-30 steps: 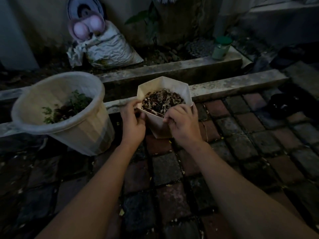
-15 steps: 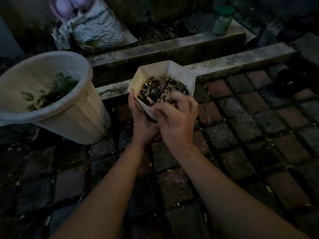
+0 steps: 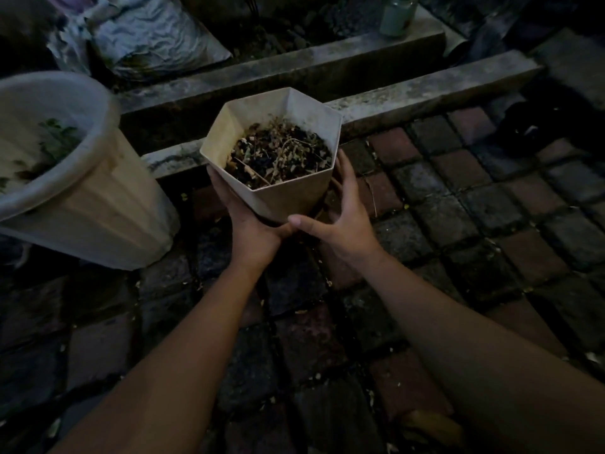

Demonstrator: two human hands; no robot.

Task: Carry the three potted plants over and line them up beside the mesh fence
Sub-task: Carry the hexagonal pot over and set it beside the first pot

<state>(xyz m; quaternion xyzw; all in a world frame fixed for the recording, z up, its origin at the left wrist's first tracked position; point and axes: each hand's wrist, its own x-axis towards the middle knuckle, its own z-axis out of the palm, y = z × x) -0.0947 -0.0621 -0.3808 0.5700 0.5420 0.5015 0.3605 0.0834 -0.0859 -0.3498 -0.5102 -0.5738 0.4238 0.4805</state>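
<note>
Now we are holding the hexagonal pot point(image 3: 288, 194) in front of us, above the brick paving point(image 3: 458, 204) and just ahead of the near concrete curb point(image 3: 409, 99). Our left hand point(image 3: 252, 224) is cupping its lower left side, fingers wrapped up along the wall and palm pressing against the base. Our right hand point(image 3: 340, 217) is spreading wide at the pot's lower right, thumb reaching across toward the left hand and fingers stretching up beside the right wall; whether those fingers are actually pressing on the pot we cannot tell. The pot is sitting roughly upright, its open top showing dark soil and dry, withered stems point(image 3: 281, 152).

To our left, the large round pot point(image 3: 82, 204) is standing on the paving, tilting a little, with green leaves point(image 3: 55, 139) showing inside. Beyond the curbs, a crumpled sack point(image 3: 147, 37) is lying on the ground at upper left, and a pale jar point(image 3: 397, 14) is standing on the far curb at upper right.
</note>
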